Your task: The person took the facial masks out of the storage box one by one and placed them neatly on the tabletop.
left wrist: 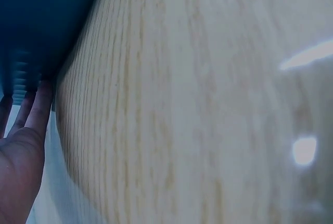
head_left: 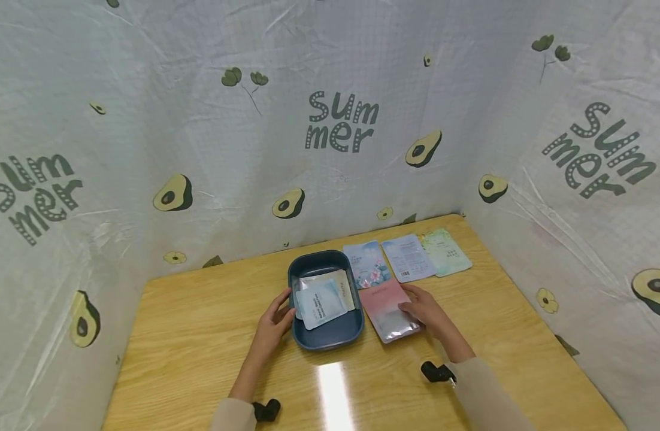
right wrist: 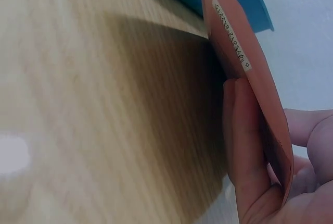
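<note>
Hands, two; head view: left hand [head_left: 273, 328], fingers lightly spread, touching the left wall of a navy tray [head_left: 330, 340] that contains pale sachets [head_left: 320, 304]; right hand [head_left: 427, 310] pinching one pink foil sachet [head_left: 383, 302], right of the tray; blue floral sachet [head_left: 366, 263], lilac sachet [head_left: 409, 258] and green sachet [head_left: 446, 252], flat on the wooden table [head_left: 200, 335]

Left wrist view: left fingers nearly straight against the tray

Right wrist view: pink foil sachet tilted, number strip [right wrist: 232, 34] showing, gripped between thumb and fingers
</note>
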`<state>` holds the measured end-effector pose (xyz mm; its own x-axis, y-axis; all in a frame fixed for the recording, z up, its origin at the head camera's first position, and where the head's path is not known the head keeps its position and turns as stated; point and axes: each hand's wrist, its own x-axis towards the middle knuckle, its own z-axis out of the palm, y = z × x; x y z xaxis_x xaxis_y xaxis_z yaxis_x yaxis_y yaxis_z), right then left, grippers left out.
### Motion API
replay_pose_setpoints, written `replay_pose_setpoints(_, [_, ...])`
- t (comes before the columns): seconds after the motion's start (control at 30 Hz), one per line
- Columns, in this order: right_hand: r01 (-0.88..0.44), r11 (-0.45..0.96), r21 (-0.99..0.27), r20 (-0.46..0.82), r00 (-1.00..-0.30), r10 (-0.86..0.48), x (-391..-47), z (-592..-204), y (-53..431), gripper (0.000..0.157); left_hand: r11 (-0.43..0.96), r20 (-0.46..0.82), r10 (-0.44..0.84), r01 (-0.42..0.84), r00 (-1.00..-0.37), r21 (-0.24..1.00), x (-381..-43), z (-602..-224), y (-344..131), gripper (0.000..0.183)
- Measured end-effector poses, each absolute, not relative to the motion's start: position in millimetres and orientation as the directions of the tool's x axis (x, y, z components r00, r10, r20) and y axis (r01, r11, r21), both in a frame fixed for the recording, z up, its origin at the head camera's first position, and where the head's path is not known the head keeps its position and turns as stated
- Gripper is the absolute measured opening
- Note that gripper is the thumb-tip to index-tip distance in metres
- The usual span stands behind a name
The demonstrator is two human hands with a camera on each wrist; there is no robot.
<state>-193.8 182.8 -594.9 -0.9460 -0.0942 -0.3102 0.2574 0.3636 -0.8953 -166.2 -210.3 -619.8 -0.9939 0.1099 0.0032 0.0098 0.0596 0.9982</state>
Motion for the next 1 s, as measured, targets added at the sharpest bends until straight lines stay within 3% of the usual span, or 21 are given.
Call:
replay_pose_setpoints(0.5, [0.306, 0.291, -0.906, -0.333, -0.942, -0.046, -179, -601, 168, 0.06, 0.045, 0.004, 0.115, 0.009, -0.993, 0.999, -166, -621, -209, 0.058])
replay_pose_setpoints(1.0, [0.302, 0.303, -0.904, -0.324, -0.946, -0.027, -207, -595, 163, 0.059, 0.068, -0.005, 0.11, 0.003, -0.994, 0.998, -165, -621, -210, 0.057])
